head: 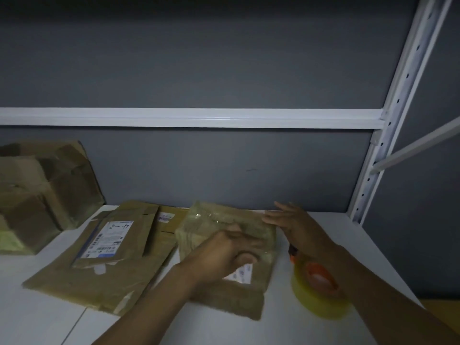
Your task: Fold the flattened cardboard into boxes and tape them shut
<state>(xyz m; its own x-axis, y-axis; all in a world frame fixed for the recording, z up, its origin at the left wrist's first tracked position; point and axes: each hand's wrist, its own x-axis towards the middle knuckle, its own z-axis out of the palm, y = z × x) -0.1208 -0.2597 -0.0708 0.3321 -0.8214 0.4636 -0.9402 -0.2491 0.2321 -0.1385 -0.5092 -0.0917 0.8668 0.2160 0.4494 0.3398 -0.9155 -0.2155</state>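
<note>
White shelf surface point(37, 307), grey back wall point(224, 170), white slotted upright point(388, 135) at right. Small box point(211, 220), brown, glossy with clear tape, at centre of surface, just right of flattened cardboard point(82, 277) bearing white label point(112, 237). Left hand point(221, 252) on box, fingers curled over top, thumb against near face; detail blurred. Right hand point(298, 227) flat, fingers straight, at box's far right corner; contact not discernible. Hands apart. Tape roll point(318, 287), yellowish with orange core, on surface beneath right wrist. Crumpled cartons point(37, 190) stacked far left.
</note>
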